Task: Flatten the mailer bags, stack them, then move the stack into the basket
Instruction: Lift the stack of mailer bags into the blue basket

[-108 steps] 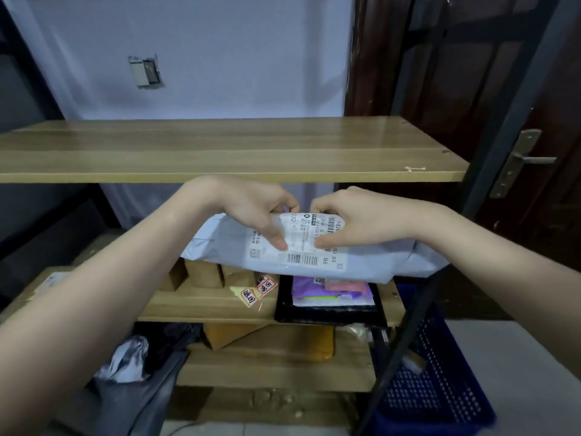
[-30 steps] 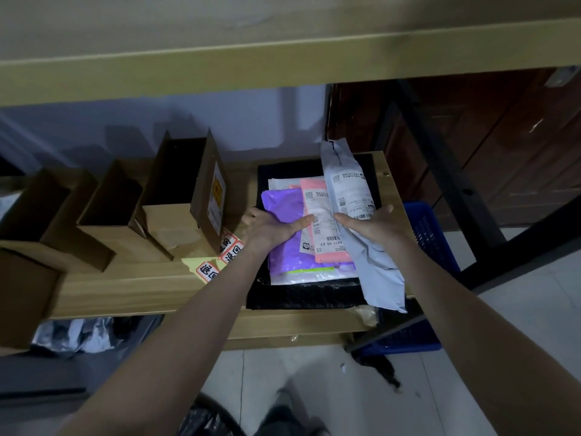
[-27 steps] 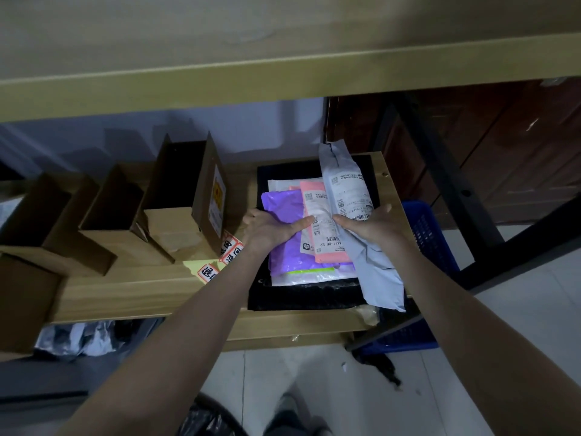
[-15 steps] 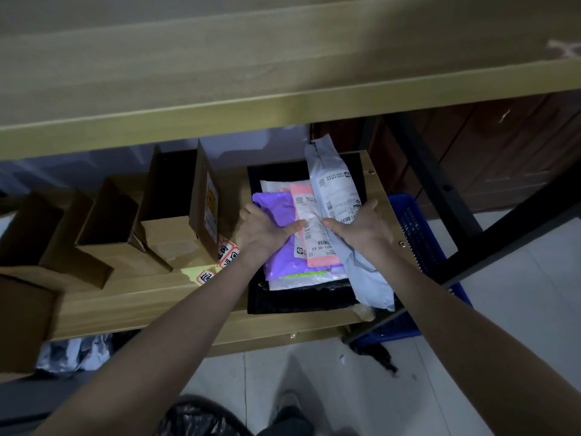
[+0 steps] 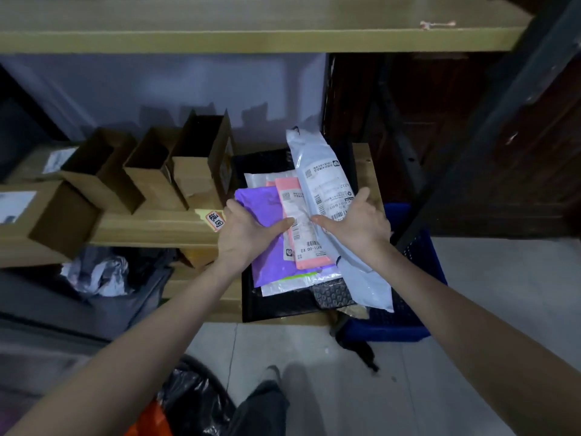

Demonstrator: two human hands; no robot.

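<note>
A stack of mailer bags lies on a black mailer (image 5: pixel 276 305) at the right end of the middle shelf. A purple bag (image 5: pixel 270 269), a pink labelled bag (image 5: pixel 301 225) and a white one beneath are in the stack. A long grey-white mailer (image 5: pixel 327 180) lies slanted over its right side and overhangs the shelf edge. My left hand (image 5: pixel 245 234) grips the stack's left edge, thumb over the purple bag. My right hand (image 5: pixel 358 221) holds the right side, palm on the grey-white mailer. The blue basket (image 5: pixel 418 247) sits on the floor, just right of the shelf.
Several open cardboard boxes (image 5: pixel 151 171) stand in a row on the shelf to the left. An upper wooden shelf board (image 5: pixel 251 39) hangs overhead. A dark metal post (image 5: pixel 471 143) crosses at right. Crumpled bags (image 5: pixel 103 275) lie on the lower shelf; a black bin bag (image 5: pixel 195 401) is by my feet.
Earlier I held the grey-white mailer in the air with both hands; it now lies on the stack. Over the last second both hands have stayed on the stack's sides.
</note>
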